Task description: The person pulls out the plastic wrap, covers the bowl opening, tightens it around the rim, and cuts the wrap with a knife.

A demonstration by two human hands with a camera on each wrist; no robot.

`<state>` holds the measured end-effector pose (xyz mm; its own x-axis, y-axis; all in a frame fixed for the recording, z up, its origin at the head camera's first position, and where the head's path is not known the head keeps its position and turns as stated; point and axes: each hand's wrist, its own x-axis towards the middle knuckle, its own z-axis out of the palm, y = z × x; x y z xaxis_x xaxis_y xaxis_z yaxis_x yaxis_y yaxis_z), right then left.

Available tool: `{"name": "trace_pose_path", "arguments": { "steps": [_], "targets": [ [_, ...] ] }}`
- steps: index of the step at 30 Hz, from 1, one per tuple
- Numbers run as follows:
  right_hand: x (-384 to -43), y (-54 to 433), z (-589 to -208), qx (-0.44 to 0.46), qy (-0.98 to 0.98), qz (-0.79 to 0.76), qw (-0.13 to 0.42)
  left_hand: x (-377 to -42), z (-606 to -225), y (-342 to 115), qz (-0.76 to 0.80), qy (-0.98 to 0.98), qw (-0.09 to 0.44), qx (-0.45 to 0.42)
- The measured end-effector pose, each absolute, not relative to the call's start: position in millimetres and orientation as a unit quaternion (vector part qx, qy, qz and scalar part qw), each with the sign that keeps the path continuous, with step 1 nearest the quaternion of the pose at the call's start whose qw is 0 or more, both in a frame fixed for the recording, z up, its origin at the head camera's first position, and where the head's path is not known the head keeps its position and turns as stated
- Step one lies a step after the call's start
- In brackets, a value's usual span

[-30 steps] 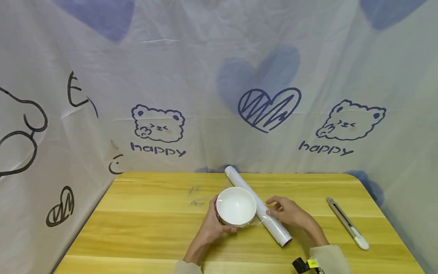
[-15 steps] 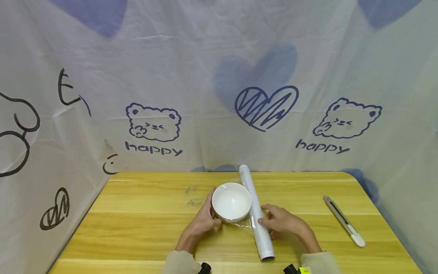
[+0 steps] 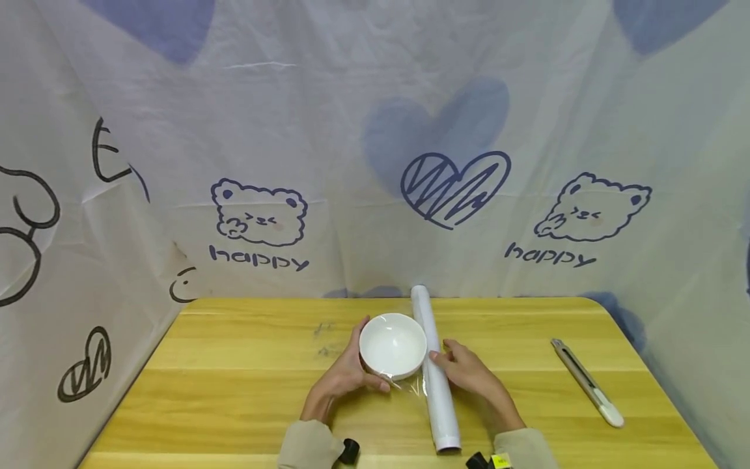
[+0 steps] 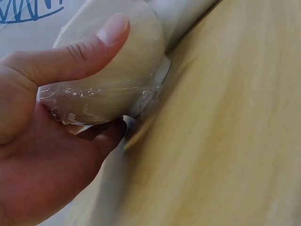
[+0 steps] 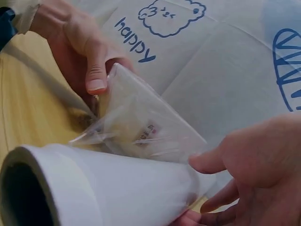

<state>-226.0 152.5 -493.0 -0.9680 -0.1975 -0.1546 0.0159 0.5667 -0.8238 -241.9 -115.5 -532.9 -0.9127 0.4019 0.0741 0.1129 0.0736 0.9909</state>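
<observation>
A white bowl (image 3: 392, 346) stands tilted a little in my left hand (image 3: 344, 376), whose thumb lies along its near side and whose fingers reach around the left side and underneath. Clear cling film (image 4: 84, 94) covers the bowl's outside and stretches across to a white cling film roll (image 3: 441, 407) at the bowl's right. My right hand (image 3: 471, 372) grips that roll around its middle, thumb on top and fingers curled down the far right side. In the right wrist view, the film (image 5: 155, 127) spans between roll and bowl, with a small printed mark showing through.
A utility knife (image 3: 588, 383) lies on the right part of the wooden table (image 3: 222, 404). Behind the table's back edge hangs a printed cloth (image 3: 346, 130), also along both sides. The roll's far end reaches that back edge.
The roll has swung from a slant to nearly straight front-to-back, its near end moving left. My right hand has come left and taken hold of it. The bowl has shifted slightly left.
</observation>
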Motion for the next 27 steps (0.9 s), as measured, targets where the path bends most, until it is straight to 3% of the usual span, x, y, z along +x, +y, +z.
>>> {"name": "trace_pose_path", "arguments": {
  "steps": [8, 14, 27],
  "targets": [
    [-224.0, 154.5, -495.5, -0.017, 0.818, -0.549, 0.169, -240.0, -533.4, -112.3, 0.659, 0.720, 0.107, 0.189],
    [-223.1, 163.5, -486.6, 0.012, 0.792, -0.587, 0.170, -242.7, -530.7, -114.1, 0.644, 0.731, 0.099, 0.204],
    [-225.2, 175.3, -480.0, -0.022, 0.743, -0.640, 0.197, -241.2, -530.2, -124.8, 0.632, 0.746, 0.106, 0.178]
  ]
}}
